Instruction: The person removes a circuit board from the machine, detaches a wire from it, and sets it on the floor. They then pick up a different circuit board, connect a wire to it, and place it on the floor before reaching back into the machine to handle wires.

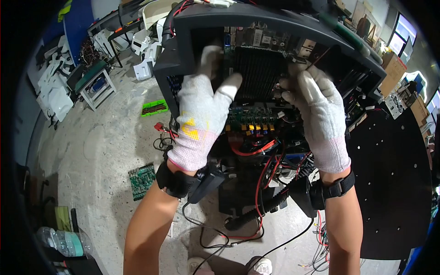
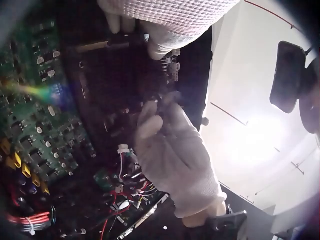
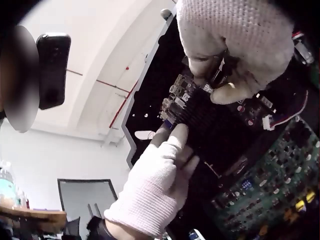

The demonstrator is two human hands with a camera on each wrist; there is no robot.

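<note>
Head view, black heat sink [image 1: 259, 75] inside a dark case [image 1: 238, 16], fins running away from the person, left hand [image 1: 204, 103] spread wide at its left edge, gripping nothing, left wrist view, right hand [image 2: 175, 155] curled, right wrist view, its finger and thumb pinching a small shiny part [image 3: 218, 73], long side slanting.

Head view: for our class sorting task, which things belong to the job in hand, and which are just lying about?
Part of the job:
left hand
right hand
black casing
finned black block
circuit board with yellow parts

Apparently just lying about:
loose green circuit board
green tray
plastic bottle
green-topped stool
</note>
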